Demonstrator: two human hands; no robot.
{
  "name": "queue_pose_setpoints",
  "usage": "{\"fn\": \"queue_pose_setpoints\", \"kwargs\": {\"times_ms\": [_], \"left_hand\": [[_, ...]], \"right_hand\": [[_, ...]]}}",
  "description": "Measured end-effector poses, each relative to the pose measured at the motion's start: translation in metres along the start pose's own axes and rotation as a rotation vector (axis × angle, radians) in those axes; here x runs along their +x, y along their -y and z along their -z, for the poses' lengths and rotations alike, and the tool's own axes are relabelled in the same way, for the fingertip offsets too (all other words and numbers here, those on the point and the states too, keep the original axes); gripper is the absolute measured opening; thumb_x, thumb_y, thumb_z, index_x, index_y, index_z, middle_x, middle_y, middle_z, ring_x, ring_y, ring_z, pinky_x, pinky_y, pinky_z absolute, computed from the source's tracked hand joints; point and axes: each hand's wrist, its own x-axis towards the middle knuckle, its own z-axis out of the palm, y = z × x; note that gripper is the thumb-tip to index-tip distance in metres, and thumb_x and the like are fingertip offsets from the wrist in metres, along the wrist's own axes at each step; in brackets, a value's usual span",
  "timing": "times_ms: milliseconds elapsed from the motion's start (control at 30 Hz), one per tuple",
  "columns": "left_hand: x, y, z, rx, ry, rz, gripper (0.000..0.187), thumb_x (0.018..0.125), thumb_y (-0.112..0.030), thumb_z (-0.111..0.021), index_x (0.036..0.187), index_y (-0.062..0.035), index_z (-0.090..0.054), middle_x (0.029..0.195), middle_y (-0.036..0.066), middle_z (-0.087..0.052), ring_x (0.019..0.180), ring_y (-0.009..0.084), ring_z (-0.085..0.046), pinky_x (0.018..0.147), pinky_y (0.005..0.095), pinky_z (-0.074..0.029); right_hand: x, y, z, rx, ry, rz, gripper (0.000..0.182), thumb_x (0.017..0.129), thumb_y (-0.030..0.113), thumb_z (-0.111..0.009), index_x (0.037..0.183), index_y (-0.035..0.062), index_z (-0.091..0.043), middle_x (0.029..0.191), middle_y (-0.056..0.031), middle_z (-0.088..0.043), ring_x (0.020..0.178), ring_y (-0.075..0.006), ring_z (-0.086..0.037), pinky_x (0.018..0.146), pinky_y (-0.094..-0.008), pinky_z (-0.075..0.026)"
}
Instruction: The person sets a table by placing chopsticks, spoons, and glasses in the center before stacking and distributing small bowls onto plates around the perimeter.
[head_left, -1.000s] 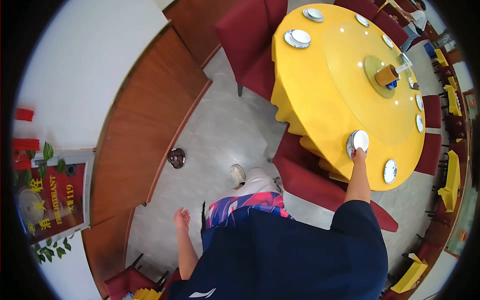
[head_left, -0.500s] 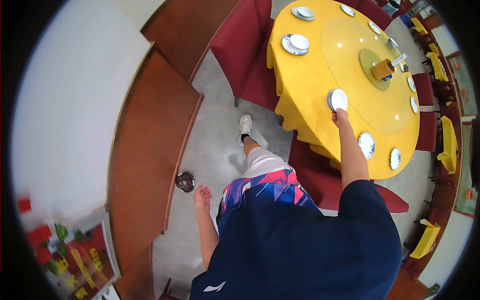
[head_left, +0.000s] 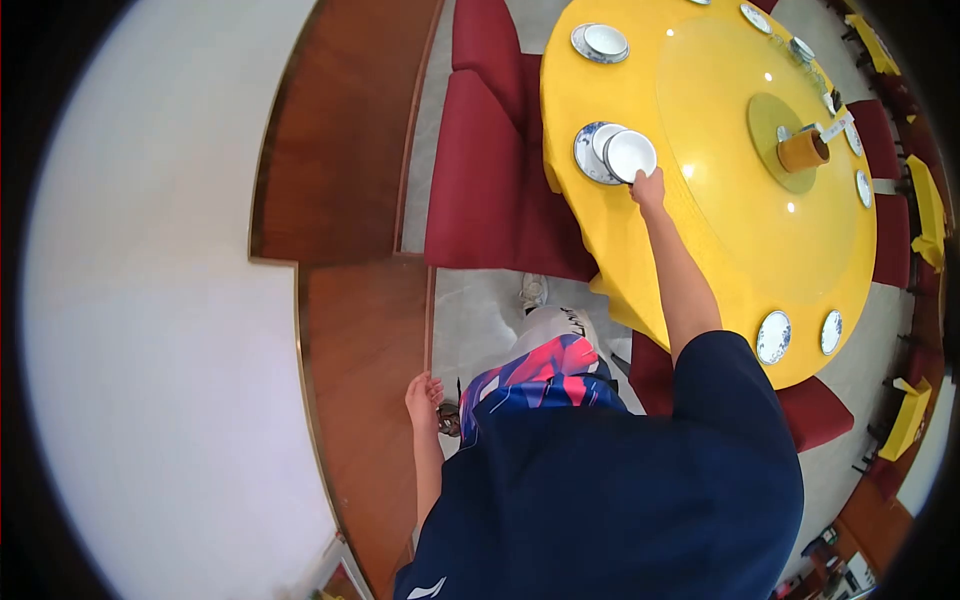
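At the near-left edge of the table, my right hand (head_left: 649, 188) grips the rim of a white bowl (head_left: 633, 155), thumb over the edge. The held bowl overlaps another white bowl (head_left: 602, 138) that sits on a blue-patterned plate (head_left: 584, 160), hiding part of both. My left hand (head_left: 424, 398) hangs low at my side, holding nothing, its fingers loosely bent and apart. It is in front of the brown wood wall panel (head_left: 360, 350), near a dark round object (head_left: 449, 419) on the floor.
A yellow cloth covers the round table (head_left: 690, 290), with a glass turntable (head_left: 720, 110) and a brown container (head_left: 803, 152) on it. Another plate with a bowl (head_left: 604, 40) lies farther along. Two patterned plates (head_left: 773, 337) lie on the right. Red chairs (head_left: 475, 170) flank the table.
I have stepped forward along the table. My right hand has carried the bowl over to the plate with a bowl on it. My left hand still hangs by my side.
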Motion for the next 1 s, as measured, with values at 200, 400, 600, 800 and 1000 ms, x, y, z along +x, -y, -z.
{"fn": "queue_pose_setpoints", "kwargs": {"times_ms": [200, 400, 600, 800, 1000], "left_hand": [[0.033, -0.094, -0.079, 0.033, 0.123, -0.128, 0.022, 0.099, -0.022, -0.052, 0.112, -0.0055, -0.060, 0.088, 0.008, -0.067, 0.073, 0.0123, -0.062, 0.064, 0.0234, -0.049], [0.075, -0.169, -0.176, 0.171, 0.279, -0.283, 0.022, 0.099, -0.015, -0.051, 0.118, -0.0035, -0.055, 0.091, 0.010, -0.066, 0.080, 0.0141, -0.063, 0.071, 0.0260, -0.051], [0.122, -0.229, -0.279, 0.565, 0.516, -0.613, 0.071, 0.093, -0.022, -0.062, 0.148, 0.0006, -0.023, 0.142, 0.027, -0.040, 0.126, 0.0321, -0.048, 0.102, 0.0401, -0.043], [0.119, -0.301, -0.381, 1.044, 0.655, -1.367, 0.090, 0.079, -0.012, -0.068, 0.151, 0.0013, -0.015, 0.149, 0.031, -0.025, 0.140, 0.0425, -0.024, 0.115, 0.0486, -0.018], [0.133, -0.326, -0.383, 1.148, 0.951, -1.544, 0.049, 0.071, -0.017, -0.063, 0.120, -0.0140, -0.064, 0.146, 0.015, -0.042, 0.136, 0.0347, -0.035, 0.111, 0.0624, -0.013]], "right_hand": [[0.059, -0.038, -0.036, -0.299, -0.187, 0.119, 0.026, 0.091, 0.018, -0.053, 0.108, -0.0018, -0.049, 0.077, -0.0172, -0.064, 0.054, -0.0209, -0.064, 0.048, -0.0344, -0.051], [0.025, 0.008, -0.026, -0.317, -0.178, 0.032, 0.039, 0.091, 0.021, -0.054, 0.122, -0.0022, -0.046, 0.105, -0.0302, -0.064, 0.100, -0.0452, -0.062, 0.088, -0.0493, -0.048], [0.014, 0.007, -0.035, -0.318, -0.315, -0.011, 0.042, 0.091, 0.021, -0.053, 0.125, -0.0029, -0.046, 0.108, -0.0319, -0.063, 0.100, -0.0466, -0.061, 0.088, -0.0499, -0.049], [0.016, 0.021, -0.044, -0.360, -0.349, -0.286, 0.040, 0.091, 0.024, -0.051, 0.120, -0.0042, -0.048, 0.100, -0.0349, -0.063, 0.096, -0.0499, -0.061, 0.087, -0.0532, -0.048], [0.003, 0.048, -0.067, 0.020, -0.398, -0.517, 0.039, 0.094, 0.025, -0.045, 0.121, -0.0038, -0.043, 0.078, -0.0202, -0.065, 0.052, -0.0268, -0.066, 0.042, -0.0371, -0.056]]}}
